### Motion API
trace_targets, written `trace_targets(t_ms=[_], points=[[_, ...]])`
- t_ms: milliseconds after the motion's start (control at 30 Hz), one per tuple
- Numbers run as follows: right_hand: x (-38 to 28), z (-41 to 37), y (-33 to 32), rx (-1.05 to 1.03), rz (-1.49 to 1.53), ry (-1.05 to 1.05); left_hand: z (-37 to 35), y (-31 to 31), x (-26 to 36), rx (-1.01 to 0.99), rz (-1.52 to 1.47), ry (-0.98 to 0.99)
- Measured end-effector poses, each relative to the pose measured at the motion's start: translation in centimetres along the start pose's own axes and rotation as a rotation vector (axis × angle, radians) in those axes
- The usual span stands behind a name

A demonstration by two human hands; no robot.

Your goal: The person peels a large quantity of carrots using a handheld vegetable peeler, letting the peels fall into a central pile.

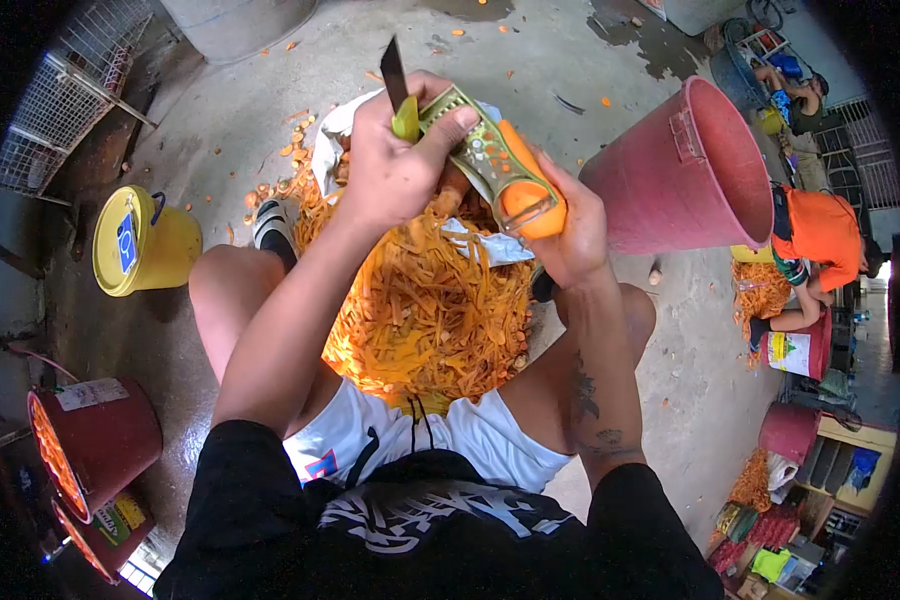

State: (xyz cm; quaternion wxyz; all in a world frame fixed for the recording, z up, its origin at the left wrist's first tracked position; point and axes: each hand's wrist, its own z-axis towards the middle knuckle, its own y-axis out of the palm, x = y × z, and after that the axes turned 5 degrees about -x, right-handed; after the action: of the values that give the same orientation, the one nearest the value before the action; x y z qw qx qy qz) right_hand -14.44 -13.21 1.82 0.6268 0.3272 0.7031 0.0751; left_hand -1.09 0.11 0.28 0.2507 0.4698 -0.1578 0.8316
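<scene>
My left hand [405, 160] is closed around a green vegetable peeler [480, 140] with a perforated body. A knife [397, 85] with a dark blade and yellow-green handle also sticks up from that hand. In my right hand [582, 220] lies an orange carrot [532, 208], its fingers wrapped along the far side. The peeler's blade end rests over the carrot's near end. Below both hands, between my legs, a large heap of carrot peelings [430, 310] covers the floor. Behind the peeler, unpeeled carrots [452, 190] show partly on a white sack [332, 145].
A big pink tub [660, 180] stands right of my hands. On the left are a lidded yellow bucket [145, 242] and a dark red bucket [110, 435] holding carrots. A person in an orange shirt [825, 235] bends over at the right. Carrot scraps dot the concrete floor [240, 120].
</scene>
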Motion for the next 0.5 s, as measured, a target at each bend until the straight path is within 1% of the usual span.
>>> trace_targets(t_ms=[33, 100, 133, 167, 200, 233, 267, 300, 333, 367, 400, 433, 467, 500], points=[[0.2, -0.1, -0.5, 0.005, 0.001, 0.009, 0.2, -0.5, -1.0, 0.001, -0.002, -0.01], [0.2, -0.4, -1.7, -0.153, 0.007, 0.076, 2.2, -3.2, -3.8, 0.22, -0.044, -0.191], [0.3, -0.4, -2.0, -0.158, 0.006, 0.071, 3.1, -4.3, -4.5, 0.287, -0.102, -0.201], [0.4, -0.3, -2.2, -0.235, 0.047, 0.065, 3.2, -4.4, -5.3, 0.358, -0.165, -0.208], [0.3, -0.1, -2.2, -0.314, 0.084, 0.06, 3.2, -3.9, -4.3, 0.33, -0.164, -0.232], [0.0, 0.1, -2.0, -0.314, 0.085, 0.057, 2.5, -2.9, -2.9, 0.298, -0.163, -0.266], [-0.1, -0.1, -1.6, -0.158, 0.14, 0.074, 1.2, -1.4, -1.4, 0.179, -0.093, -0.251], [-0.3, 0.0, -1.2, -0.006, 0.191, 0.091, -0.1, 0.0, 1.1, 0.017, -0.051, -0.188], [-0.5, 0.1, -1.0, -0.004, 0.188, 0.093, -0.4, 0.3, 1.4, -0.025, -0.031, -0.127], [-0.6, -0.1, -0.8, -0.05, 0.126, 0.062, -0.8, 0.5, 1.4, -0.066, -0.013, -0.073], [-0.4, -0.5, -0.8, -0.095, 0.066, 0.037, -0.5, -0.1, 0.5, -0.01, -0.051, -0.158], [-0.2, -0.5, -1.1, -0.095, 0.065, 0.043, 0.9, -1.3, -1.1, 0.047, -0.086, -0.235], [-0.1, -0.2, -1.5, -0.115, 0.088, 0.062, 2.0, -2.5, -4.0, 0.17, -0.145, -0.159], [-0.2, 0.0, -1.6, -0.135, 0.114, 0.077, 3.0, -3.5, -4.2, 0.252, -0.117, -0.25]])
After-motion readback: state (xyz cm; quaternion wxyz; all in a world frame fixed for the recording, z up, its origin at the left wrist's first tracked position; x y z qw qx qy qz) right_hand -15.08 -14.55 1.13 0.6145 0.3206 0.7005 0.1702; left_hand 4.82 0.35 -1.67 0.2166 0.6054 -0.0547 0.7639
